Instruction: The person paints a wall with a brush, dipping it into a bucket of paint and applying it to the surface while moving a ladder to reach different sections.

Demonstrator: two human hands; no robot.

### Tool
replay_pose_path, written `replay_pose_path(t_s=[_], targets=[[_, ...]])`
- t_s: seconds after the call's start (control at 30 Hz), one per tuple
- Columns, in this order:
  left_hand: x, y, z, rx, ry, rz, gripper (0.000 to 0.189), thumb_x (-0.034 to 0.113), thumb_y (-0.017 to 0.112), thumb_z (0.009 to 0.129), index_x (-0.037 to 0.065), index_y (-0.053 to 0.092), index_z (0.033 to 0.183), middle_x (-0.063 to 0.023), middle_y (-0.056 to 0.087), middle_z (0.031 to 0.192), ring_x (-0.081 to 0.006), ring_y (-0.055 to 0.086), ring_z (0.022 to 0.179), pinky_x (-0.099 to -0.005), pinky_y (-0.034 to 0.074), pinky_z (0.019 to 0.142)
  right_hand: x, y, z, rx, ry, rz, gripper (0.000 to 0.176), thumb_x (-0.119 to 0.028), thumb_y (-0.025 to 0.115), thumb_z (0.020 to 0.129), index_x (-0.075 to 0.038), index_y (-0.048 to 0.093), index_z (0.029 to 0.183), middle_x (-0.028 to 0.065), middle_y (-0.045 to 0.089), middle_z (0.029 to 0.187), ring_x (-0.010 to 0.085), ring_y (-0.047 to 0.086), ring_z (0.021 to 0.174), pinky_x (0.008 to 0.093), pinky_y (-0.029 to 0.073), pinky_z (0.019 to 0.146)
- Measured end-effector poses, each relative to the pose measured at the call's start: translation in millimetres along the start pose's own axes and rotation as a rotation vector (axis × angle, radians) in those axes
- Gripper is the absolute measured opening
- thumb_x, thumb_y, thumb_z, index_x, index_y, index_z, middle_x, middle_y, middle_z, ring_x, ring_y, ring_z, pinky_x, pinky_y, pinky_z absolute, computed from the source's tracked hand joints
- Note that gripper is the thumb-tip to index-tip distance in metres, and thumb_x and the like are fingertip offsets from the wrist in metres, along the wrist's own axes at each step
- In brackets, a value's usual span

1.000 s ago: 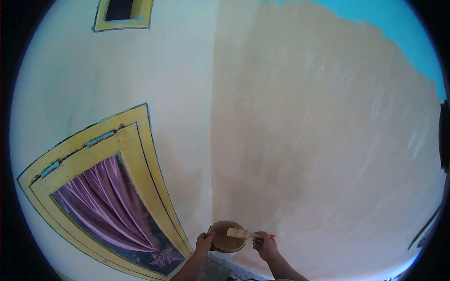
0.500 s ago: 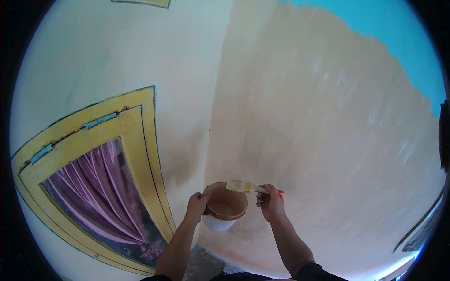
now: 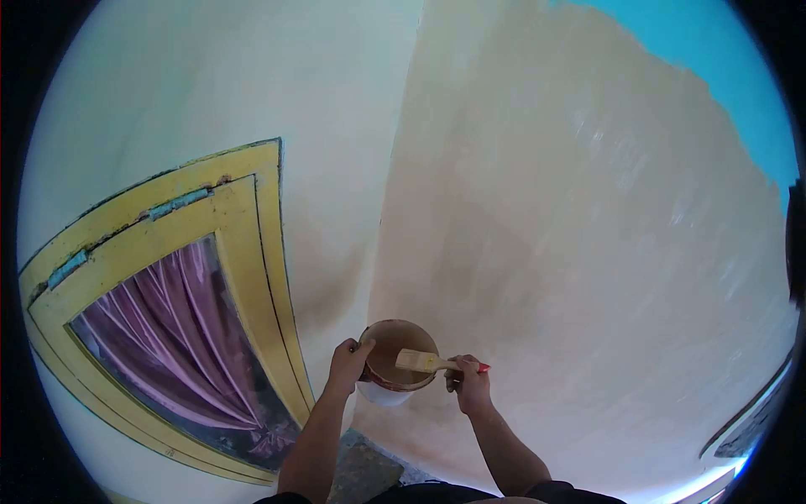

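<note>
The small bucket sits low in the view, at about 6 o'clock, held up in the air in front of the corner where two walls meet. The left hand is closed on its rim at the bucket's 9 o'clock side, fingers curled over the edge. Inside the bucket is tan paint, and the outside wall looks white under a dark band near the top.

The right hand is at the bucket's 3 o'clock and is closed around the handle of a brush. The brush lies nearly level, its red handle end poking out past the fingers toward 3 o'clock. Its pale bristles point toward 9 o'clock over the bucket's open mouth. Whether the bristles touch the paint cannot be told. The two hands are apart, with the bucket between them.

At 8 o'clock is a yellow window frame with a pink curtain behind the glass. The right wall is coated in streaky beige, with a bare blue patch at 1 o'clock. A bit of grey floor shows between the forearms.
</note>
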State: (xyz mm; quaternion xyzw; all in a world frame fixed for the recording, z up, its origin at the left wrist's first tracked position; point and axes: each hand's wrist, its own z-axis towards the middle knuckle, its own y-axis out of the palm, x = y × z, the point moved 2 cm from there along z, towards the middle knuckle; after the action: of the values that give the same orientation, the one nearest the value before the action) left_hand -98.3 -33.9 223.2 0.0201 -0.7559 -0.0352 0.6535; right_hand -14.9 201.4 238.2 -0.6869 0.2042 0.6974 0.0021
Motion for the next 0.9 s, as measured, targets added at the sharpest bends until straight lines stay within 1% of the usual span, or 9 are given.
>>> replay_pose_path(t_s=[0.23, 0.47, 0.5, 0.6, 0.63, 0.67, 0.73, 0.83, 0.9], targets=[[-44.6, -4.1, 3.1, -0.034, -0.165, -0.093, 0.034, 0.034, 0.061, 0.082, 0.001, 0.052, 0.084, -0.0093, 0.054, 0.067, -0.0177, 0.057, 0.053, -0.0335, 0.053, 0.046, -64.5, 13.2, 24.5, 0.023, 0.041, 0.345, 0.016, -0.022, 0.049, 0.086, -0.007, 0.055, 0.085, 0.0060, 0.056, 0.069, 0.0161, 0.051, 0.055, 0.0273, 0.041, 0.048], [-100.9, -6.9, 3.3, -0.078, -0.254, -0.089, 0.028, 0.027, 0.056, 0.084, 0.000, 0.052, 0.086, -0.0120, 0.056, 0.074, -0.0207, 0.059, 0.056, -0.0375, 0.055, 0.047, -208.4, 63.2, 56.7, -0.028, -0.247, 0.537, 0.017, -0.022, 0.053, 0.087, -0.005, 0.054, 0.086, 0.0052, 0.056, 0.068, 0.0102, 0.052, 0.055, 0.0182, 0.045, 0.044], [-106.9, -7.3, -0.4, -0.066, -0.243, -0.123, 0.034, 0.033, 0.061, 0.081, 0.001, 0.051, 0.083, -0.0075, 0.053, 0.063, -0.0168, 0.053, 0.048, -0.0361, 0.052, 0.045, -229.3, 70.6, 62.3, -0.062, -0.309, 0.556, 0.018, -0.023, 0.054, 0.087, -0.004, 0.054, 0.084, 0.0045, 0.057, 0.067, 0.0087, 0.054, 0.054, 0.0156, 0.047, 0.044], [-168.6, -12.8, 8.5, -0.009, -0.143, -0.008, 0.034, 0.033, 0.062, 0.081, 0.001, 0.051, 0.080, -0.0077, 0.053, 0.063, -0.0184, 0.054, 0.050, -0.0351, 0.050, 0.044, -298.3, 96.1, 75.7, -0.149, -0.420, 0.614, 0.021, -0.020, 0.053, 0.088, 0.002, 0.053, 0.087, 0.0100, 0.059, 0.072, 0.0119, 0.056, 0.058, 0.0160, 0.049, 0.048], [-129.0, -12.6, -25.6, 0.034, -0.192, -0.017, 0.036, 0.035, 0.063, 0.079, 0.001, 0.051, 0.076, -0.0090, 0.053, 0.063, -0.0210, 0.057, 0.055, -0.0361, 0.048, 0.048, -323.9, 109.3, 74.9, -0.152, -0.502, 0.620, 0.022, -0.018, 0.052, 0.088, 0.004, 0.052, 0.087, 0.0124, 0.059, 0.074, 0.0143, 0.055, 0.058, 0.0170, 0.049, 0.048], [-147.0, -15.5, -22.5, 0.036, -0.184, -0.018, 0.036, 0.035, 0.063, 0.079, 0.001, 0.051, 0.076, -0.0090, 0.053, 0.063, -0.0210, 0.057, 0.055, -0.0361, 0.048, 0.048, -349.4, 117.4, 80.6, -0.180, -0.588, 0.593, 0.021, -0.017, 0.052, 0.088, 0.004, 0.052, 0.087, 0.0136, 0.060, 0.075, 0.0157, 0.056, 0.059, 0.0187, 0.050, 0.050], [-201.2, -21.3, -16.7, 0.133, -0.061, 0.322, 0.041, 0.039, 0.063, 0.077, 0.000, 0.050, 0.075, -0.0132, 0.055, 0.064, -0.0269, 0.059, 0.059, -0.0396, 0.047, 0.054, -403.5, 130.4, 87.7, -0.197, -0.795, 0.458, 0.021, -0.015, 0.052, 0.088, 0.006, 0.052, 0.088, 0.0153, 0.061, 0.078, 0.0182, 0.057, 0.060, 0.0230, 0.052, 0.054], [-197.4, -19.7, -42.2, 0.234, 0.029, 0.538, 0.043, 0.041, 0.063, 0.077, 0.001, 0.049, 0.077, -0.0178, 0.057, 0.066, -0.0344, 0.060, 0.064, -0.0444, 0.046, 0.060, -476.3, 160.6, 92.0, -0.079, -1.124, 0.189, 0.023, -0.016, 0.053, 0.088, 0.007, 0.054, 0.092, 0.0163, 0.062, 0.083, 0.0199, 0.060, 0.063, 0.0285, 0.052, 0.056], [-204.9, -17.4, -47.4, 0.243, 0.039, 0.551, 0.042, 0.041, 0.062, 0.077, 0.001, 0.049, 0.077, -0.0190, 0.058, 0.067, -0.0372, 0.059, 0.066, -0.0459, 0.046, 0.061, -506.6, 182.4, 89.4, 0.025, -1.314, -0.192, 0.024, -0.019, 0.054, 0.088, 0.004, 0.057, 0.096, 0.0132, 0.063, 0.080, 0.0181, 0.062, 0.065, 0.0280, 0.052, 0.058]])
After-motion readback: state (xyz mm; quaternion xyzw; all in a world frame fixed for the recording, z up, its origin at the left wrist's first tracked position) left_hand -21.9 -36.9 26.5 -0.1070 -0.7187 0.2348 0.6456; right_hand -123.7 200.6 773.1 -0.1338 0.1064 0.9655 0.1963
